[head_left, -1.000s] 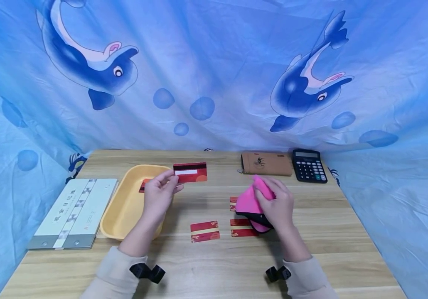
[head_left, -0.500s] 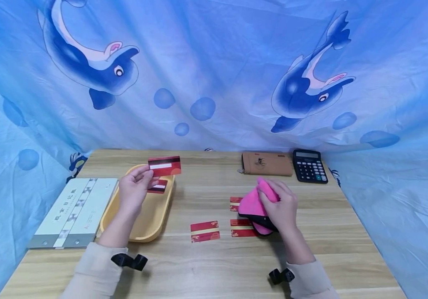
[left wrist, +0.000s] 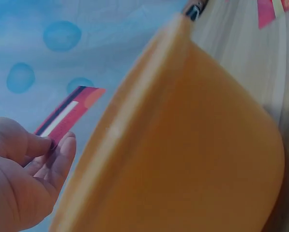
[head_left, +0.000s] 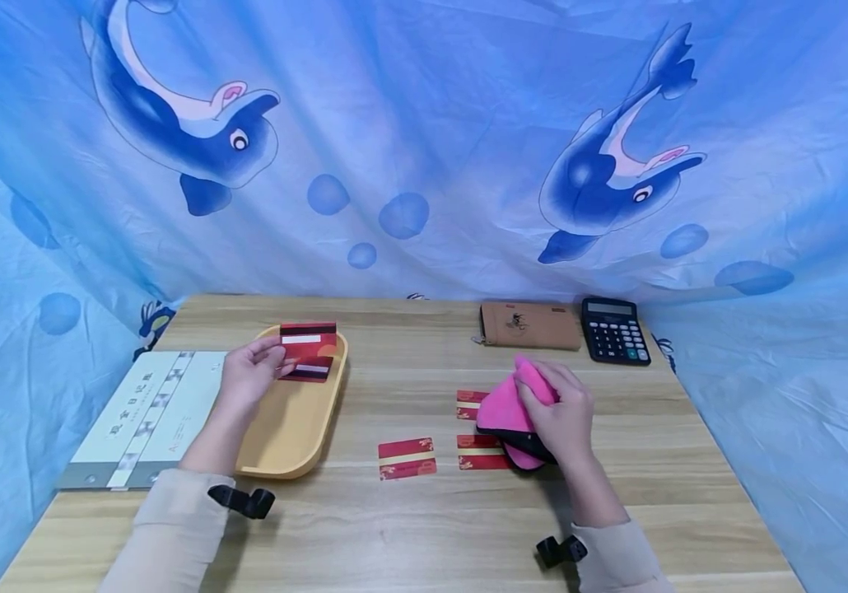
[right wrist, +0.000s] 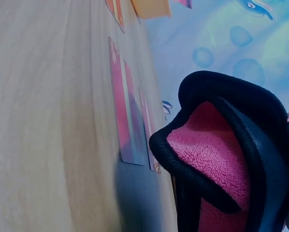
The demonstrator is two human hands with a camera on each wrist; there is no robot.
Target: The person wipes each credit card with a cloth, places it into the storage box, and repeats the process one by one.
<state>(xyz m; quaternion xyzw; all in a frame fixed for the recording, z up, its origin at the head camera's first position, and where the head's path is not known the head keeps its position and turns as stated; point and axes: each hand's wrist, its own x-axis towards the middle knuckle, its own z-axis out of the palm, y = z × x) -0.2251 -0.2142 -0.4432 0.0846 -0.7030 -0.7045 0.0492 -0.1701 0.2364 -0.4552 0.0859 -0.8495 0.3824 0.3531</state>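
Over the yellow plastic tray (head_left: 279, 471), my left hand (head_left: 246, 375) pinches a red card (head_left: 309, 339) with a black stripe and a white strip. Thumb and fingers grip its edge in the left wrist view, where the card (left wrist: 69, 111) tilts above the tray's rim. Another red card (head_left: 311, 371) lies inside the tray. My right hand (head_left: 565, 410) holds a bunched pink cloth with black edging (head_left: 509, 405) above the table. Beneath and beside the cloth lie two red-and-gold cards, a nearer one (head_left: 477, 453) and a farther one (head_left: 470, 403), both partly covered in the head view.
A third red-and-gold card (head_left: 407, 459) lies mid-table. Left of the tray is a pale green ledger book (head_left: 146, 412). A brown zip wallet (head_left: 530, 326) and a black calculator (head_left: 614, 331) sit at the back right. A blue dolphin-print curtain (head_left: 424, 148) hangs behind the table.
My left hand has carried its card leftward from beside the tray to over it, then lowered it. The right hand has shifted slightly right and down with the cloth.
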